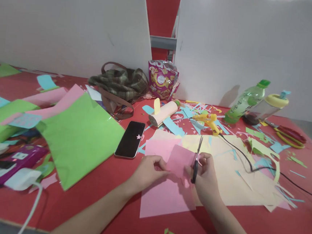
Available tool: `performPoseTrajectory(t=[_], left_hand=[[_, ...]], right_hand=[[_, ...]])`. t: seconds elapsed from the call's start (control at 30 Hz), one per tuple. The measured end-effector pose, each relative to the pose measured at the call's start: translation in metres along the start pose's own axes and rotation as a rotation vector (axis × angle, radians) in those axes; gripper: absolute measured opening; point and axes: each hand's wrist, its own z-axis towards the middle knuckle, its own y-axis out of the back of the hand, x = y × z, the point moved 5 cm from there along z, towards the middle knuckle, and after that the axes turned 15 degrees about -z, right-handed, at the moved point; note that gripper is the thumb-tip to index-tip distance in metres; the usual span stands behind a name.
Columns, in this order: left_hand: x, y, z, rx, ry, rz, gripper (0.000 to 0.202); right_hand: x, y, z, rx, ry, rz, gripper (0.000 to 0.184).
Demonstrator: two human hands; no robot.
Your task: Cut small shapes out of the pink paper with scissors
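Observation:
A small pink paper piece is pinched at its lower left by my left hand. My right hand is closed around a pair of scissors with dark handles, blades pointing away from me; its fingers also come up to the right edge of the pink piece. Beneath both hands lies a larger pink sheet, partly over a cream sheet. Just beyond my left hand, a black phone rests on the red table.
Green sheets spread over the left side. A paper-covered tube, a yellow glue gun with a black cord, and many paper scraps lie beyond. A green bottle, a clear cup and red-handled pliers are at the right.

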Motion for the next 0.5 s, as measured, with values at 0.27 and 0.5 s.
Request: performPoseTrajectory(t=[0.27, 0.5], left_hand=[[0.008, -0.013, -0.003, 0.228, 0.144, -0.203, 0.02], [0.01, -0.007, -0.001, 0.086, 0.184, -0.413, 0.021]], right_hand=[[0.0, 0.0, 0.0, 0.022, 0.032, 0.009, 0.034], [0.002, 0.005, 0.001, -0.06, 0.036, 0.028, 0.034]])
